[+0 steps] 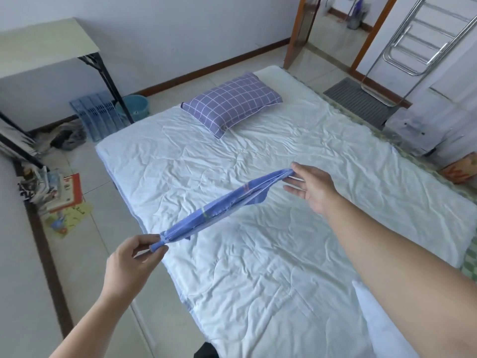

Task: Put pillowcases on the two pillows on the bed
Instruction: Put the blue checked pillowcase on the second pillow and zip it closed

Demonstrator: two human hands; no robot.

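Only one pillow [230, 104] shows, far beyond both hands; a second cannot be found in view. The blue pillowcase [222, 210] stretched between the hands is bunched into a rope, so its opening and pattern cannot be read. Its near end is wrapped inside the left hand [134, 257]; at the right hand [313, 188] the exact finger grip is hard to tell. Both forearms run off the bottom and right edges. Beside the right forearm, a white shape [379, 324] is cut by the bottom edge. Left of the left hand, the floor clutter [64, 200] is blurred.
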